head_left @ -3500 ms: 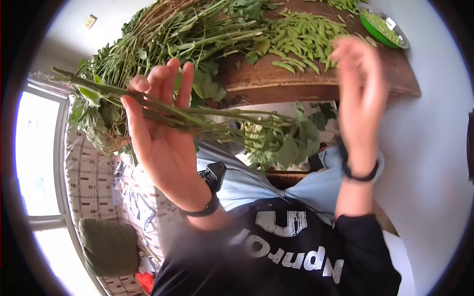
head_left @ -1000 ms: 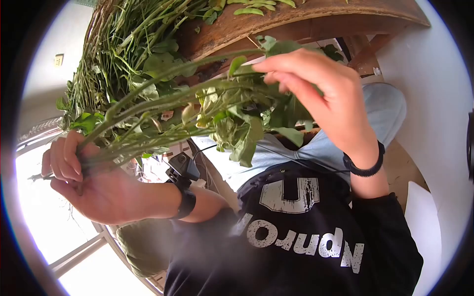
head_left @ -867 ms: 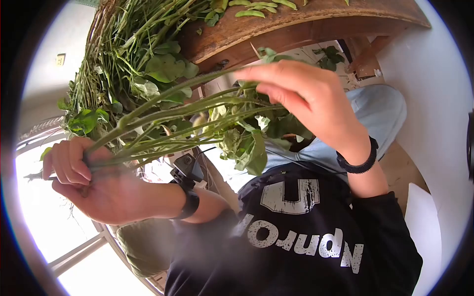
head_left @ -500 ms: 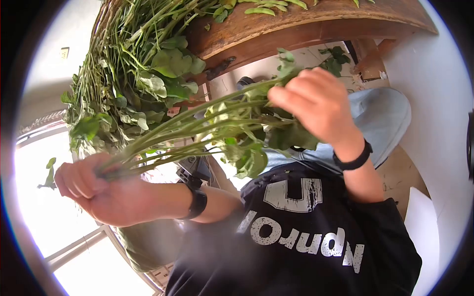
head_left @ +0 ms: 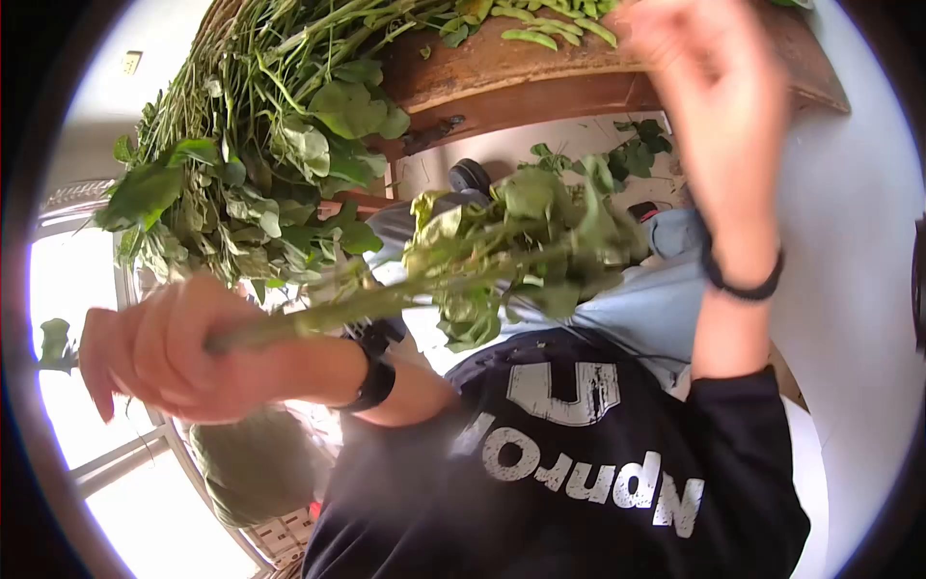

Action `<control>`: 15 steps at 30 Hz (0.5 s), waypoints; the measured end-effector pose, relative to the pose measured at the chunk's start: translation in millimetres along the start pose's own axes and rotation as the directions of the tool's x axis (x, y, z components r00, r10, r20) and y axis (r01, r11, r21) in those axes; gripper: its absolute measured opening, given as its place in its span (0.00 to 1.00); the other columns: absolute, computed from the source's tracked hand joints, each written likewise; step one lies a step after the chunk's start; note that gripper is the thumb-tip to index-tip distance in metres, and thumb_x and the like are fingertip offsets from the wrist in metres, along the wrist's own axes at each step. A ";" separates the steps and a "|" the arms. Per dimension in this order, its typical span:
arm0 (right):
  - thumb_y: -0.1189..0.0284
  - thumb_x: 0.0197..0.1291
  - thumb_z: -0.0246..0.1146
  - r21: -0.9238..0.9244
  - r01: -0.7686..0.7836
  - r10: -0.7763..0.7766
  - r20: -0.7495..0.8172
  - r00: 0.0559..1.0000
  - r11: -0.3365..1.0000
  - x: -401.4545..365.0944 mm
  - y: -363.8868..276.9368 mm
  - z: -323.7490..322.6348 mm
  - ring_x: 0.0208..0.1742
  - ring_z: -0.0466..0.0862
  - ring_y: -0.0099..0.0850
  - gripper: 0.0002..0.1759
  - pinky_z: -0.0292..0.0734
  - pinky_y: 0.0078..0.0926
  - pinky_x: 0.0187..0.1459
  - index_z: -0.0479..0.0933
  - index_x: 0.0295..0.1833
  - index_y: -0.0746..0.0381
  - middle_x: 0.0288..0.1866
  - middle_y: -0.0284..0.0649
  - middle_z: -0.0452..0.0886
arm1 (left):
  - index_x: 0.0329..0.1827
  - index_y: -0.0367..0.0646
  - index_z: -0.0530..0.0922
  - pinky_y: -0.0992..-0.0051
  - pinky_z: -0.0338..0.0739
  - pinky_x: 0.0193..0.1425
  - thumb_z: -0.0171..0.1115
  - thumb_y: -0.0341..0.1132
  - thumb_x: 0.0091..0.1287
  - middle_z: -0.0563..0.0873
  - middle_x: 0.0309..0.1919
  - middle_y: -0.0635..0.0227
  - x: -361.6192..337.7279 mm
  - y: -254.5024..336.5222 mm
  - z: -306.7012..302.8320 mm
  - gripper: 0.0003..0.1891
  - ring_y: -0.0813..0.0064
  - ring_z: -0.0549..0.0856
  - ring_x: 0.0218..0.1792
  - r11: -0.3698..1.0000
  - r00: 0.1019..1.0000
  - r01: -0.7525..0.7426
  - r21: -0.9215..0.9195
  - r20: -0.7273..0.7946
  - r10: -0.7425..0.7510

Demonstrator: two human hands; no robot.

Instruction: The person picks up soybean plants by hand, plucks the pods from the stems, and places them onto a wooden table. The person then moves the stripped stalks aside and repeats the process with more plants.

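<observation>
My left hand (head_left: 183, 352) is wrapped round the stems of a leafy bean plant bunch (head_left: 453, 280). Its stalks run rightward from my fist, and the leaves, some yellowed, hang over my lap. Smeared by motion, my right hand (head_left: 709, 72) is up over the table edge, apart from the bunch. Its fingers are beside a pile of green bean pods (head_left: 559, 24) on the wooden table (head_left: 540, 63). The blur leaves me unable to tell whether those fingers hold a pod.
A large heap of leafy stalks (head_left: 241, 145) lies at the table's left end and hangs over it. Loose leaves (head_left: 641, 150) are on the floor under the table. A white wall (head_left: 849, 289) is close on my right. At lower left stands a green sack-like bundle (head_left: 251, 468).
My right hand has left the bunch and moved up to the pods on the table. My left hand still grips the stems, now slightly lower left, and the stalks have drawn closer together.
</observation>
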State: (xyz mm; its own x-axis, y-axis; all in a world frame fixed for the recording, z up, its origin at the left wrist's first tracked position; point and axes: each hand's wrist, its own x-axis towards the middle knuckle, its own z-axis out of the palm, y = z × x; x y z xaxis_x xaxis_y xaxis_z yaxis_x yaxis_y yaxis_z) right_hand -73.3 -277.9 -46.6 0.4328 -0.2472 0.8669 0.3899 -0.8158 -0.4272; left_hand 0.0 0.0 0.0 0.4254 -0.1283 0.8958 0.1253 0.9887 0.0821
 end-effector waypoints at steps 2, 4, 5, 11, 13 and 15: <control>0.77 0.65 0.60 0.416 -0.103 -0.048 0.337 0.940 0.904 -30.9 -37.6 23.5 0.40 0.83 0.30 0.06 0.79 0.29 0.47 0.80 0.44 0.64 0.40 0.37 0.85 | 0.29 0.44 0.78 0.87 0.53 0.12 0.47 0.31 0.74 0.68 0.10 0.79 -9.8 -9.3 8.2 0.15 0.89 0.64 0.10 0.986 0.983 0.055 -0.157 0.184 -0.025; 0.78 0.62 0.59 0.524 -0.186 -0.140 0.520 0.842 0.831 -72.1 -58.6 31.6 0.45 0.82 0.39 0.11 0.78 0.34 0.50 0.80 0.50 0.63 0.44 0.40 0.83 | 0.30 0.43 0.80 0.87 0.52 0.13 0.48 0.29 0.73 0.67 0.10 0.79 -5.4 -6.1 19.2 0.14 0.89 0.64 0.10 0.969 0.987 0.150 -0.198 -0.022 -0.157; 0.78 0.62 0.58 0.569 -0.224 -0.169 0.556 0.814 0.792 -81.0 -60.4 38.1 0.48 0.81 0.39 0.11 0.77 0.34 0.51 0.79 0.50 0.63 0.43 0.40 0.83 | 0.33 0.40 0.80 0.85 0.55 0.14 0.49 0.27 0.70 0.70 0.13 0.76 -2.4 1.5 14.5 0.11 0.88 0.66 0.11 0.949 0.968 0.239 -0.207 0.123 -0.218; 0.74 0.64 0.59 0.622 -0.522 -0.110 0.698 0.708 0.584 -93.0 -63.4 42.2 0.45 0.80 0.41 0.10 0.75 0.37 0.47 0.79 0.49 0.64 0.42 0.42 0.82 | 0.35 0.37 0.80 0.81 0.62 0.17 0.50 0.26 0.66 0.75 0.18 0.72 9.7 19.3 5.8 0.08 0.84 0.71 0.13 0.843 0.799 0.506 -0.184 0.468 -0.378; 0.73 0.64 0.59 0.612 -0.577 -0.077 0.719 0.690 0.541 -92.7 -65.9 41.1 0.44 0.80 0.41 0.10 0.75 0.35 0.46 0.80 0.48 0.64 0.40 0.42 0.81 | 0.35 0.37 0.80 0.80 0.62 0.18 0.51 0.26 0.65 0.75 0.18 0.72 11.3 17.6 8.4 0.08 0.83 0.71 0.13 0.834 0.769 0.525 -0.171 0.517 -0.377; 0.72 0.65 0.60 0.599 -0.630 -0.042 0.740 0.671 0.494 -94.0 -67.0 42.5 0.43 0.80 0.40 0.10 0.74 0.34 0.45 0.80 0.47 0.64 0.39 0.42 0.81 | 0.35 0.37 0.80 0.80 0.63 0.19 0.51 0.26 0.65 0.75 0.18 0.72 9.7 15.6 8.4 0.08 0.83 0.71 0.14 0.825 0.745 0.540 -0.166 0.551 -0.376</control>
State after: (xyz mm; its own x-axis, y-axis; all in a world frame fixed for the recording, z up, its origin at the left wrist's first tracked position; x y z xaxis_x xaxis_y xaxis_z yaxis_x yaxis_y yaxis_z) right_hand -105.6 -177.7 -110.3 0.8756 0.2558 0.4097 0.4071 0.0655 -0.9110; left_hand -1.5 14.8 13.6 -0.2246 -0.4251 0.8768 0.4820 0.7336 0.4791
